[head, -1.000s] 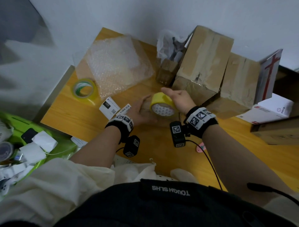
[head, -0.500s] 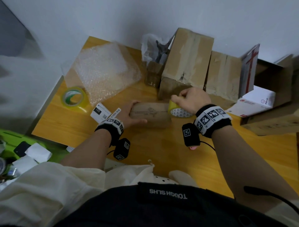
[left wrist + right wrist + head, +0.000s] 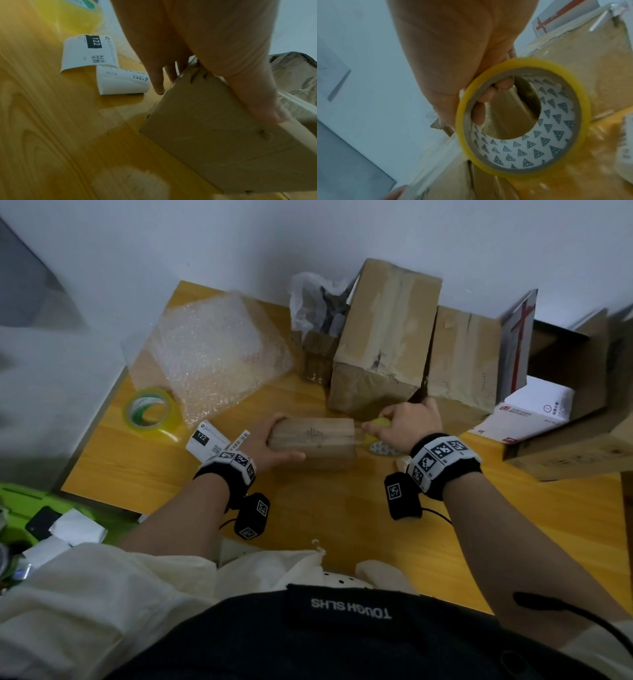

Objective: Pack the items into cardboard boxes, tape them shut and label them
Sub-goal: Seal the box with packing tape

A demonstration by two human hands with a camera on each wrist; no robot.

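A small brown cardboard box [image 3: 313,441] lies on the wooden table [image 3: 342,508]. My left hand [image 3: 265,445] grips its left end, thumb along the near side and fingers over the far edge; the left wrist view shows the thumb [image 3: 257,94] on the box [image 3: 223,142]. My right hand [image 3: 407,422] holds a yellow tape roll [image 3: 380,440] just off the box's right end. In the right wrist view my fingers [image 3: 489,94] hook through the core of the roll [image 3: 522,121], and a clear strip of tape [image 3: 440,147] runs from it toward the box.
Two white shipping labels [image 3: 205,440] lie left of the box, with a second tape roll [image 3: 152,412] and bubble wrap [image 3: 212,354] beyond. Two larger taped boxes [image 3: 387,337] stand behind. A white package [image 3: 534,412] and an open carton [image 3: 575,440] sit at the right.
My right hand has carried the tape roll from the top of the small box to its right end. My left hand has kept its hold on the left end.
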